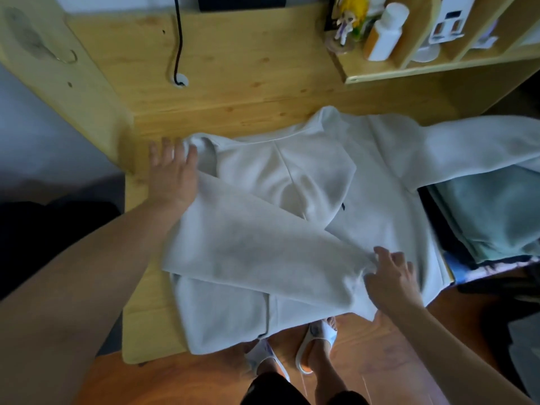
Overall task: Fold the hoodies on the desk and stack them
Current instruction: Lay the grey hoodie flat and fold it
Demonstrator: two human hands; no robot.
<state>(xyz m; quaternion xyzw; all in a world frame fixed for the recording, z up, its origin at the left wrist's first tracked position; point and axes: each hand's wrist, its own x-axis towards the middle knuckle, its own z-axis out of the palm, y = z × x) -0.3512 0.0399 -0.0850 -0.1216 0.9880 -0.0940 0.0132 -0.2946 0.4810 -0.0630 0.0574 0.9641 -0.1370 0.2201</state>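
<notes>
One pale grey hoodie is spread across the wooden desk in the middle of the frame. Its long axis runs from the hood at the upper middle down to the hem at the lower edge of the desk, where the cloth hangs slightly over the front. One sleeve is folded diagonally across the body, from the left shoulder down toward the lower right. The other sleeve is stretched out to the upper right, over a stack of greenish folded clothes at the right edge.

Bare desk is seen above the hoodie and in a narrow strip along its left side. A black cable runs down into a hole at the upper left, and a shelf with a white bottle stands at the upper right.

The fabric looks soft and thick, with a centre seam on the hood.

The left hand is laid flat with fingers spread on the left shoulder. The right hand is held with fingers loosely bent at the cuff of the folded sleeve; whether the cuff is pinched cannot be told.
</notes>
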